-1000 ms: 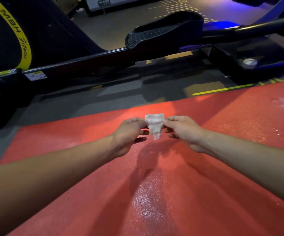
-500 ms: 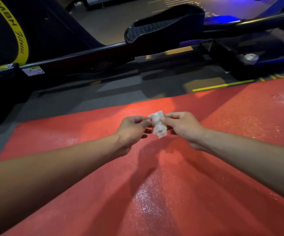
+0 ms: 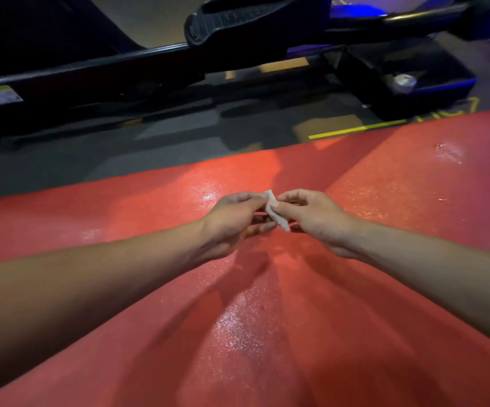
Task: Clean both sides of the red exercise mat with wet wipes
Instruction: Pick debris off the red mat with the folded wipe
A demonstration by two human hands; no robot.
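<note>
The red exercise mat [image 3: 399, 201] lies flat on the floor and fills the lower part of the view, with wet shiny patches near its middle and far right. Just above it, a small white wet wipe [image 3: 273, 207] is folded into a narrow strip. My left hand [image 3: 232, 221] pinches its left edge between thumb and fingers. My right hand [image 3: 314, 218] pinches its right edge the same way. The two hands almost touch, and most of the wipe is hidden between the fingers.
A black exercise machine stands just beyond the mat's far edge, with a long rail [image 3: 91, 80] and a foot pedal [image 3: 252, 19]. Its base [image 3: 414, 80] sits at the right. Grey floor with a yellow line [image 3: 355, 130] lies between machine and mat.
The wipe has gone from a spread square to a narrow folded strip as my hands came together. The view has tilted down, so the machine sits higher in the frame.
</note>
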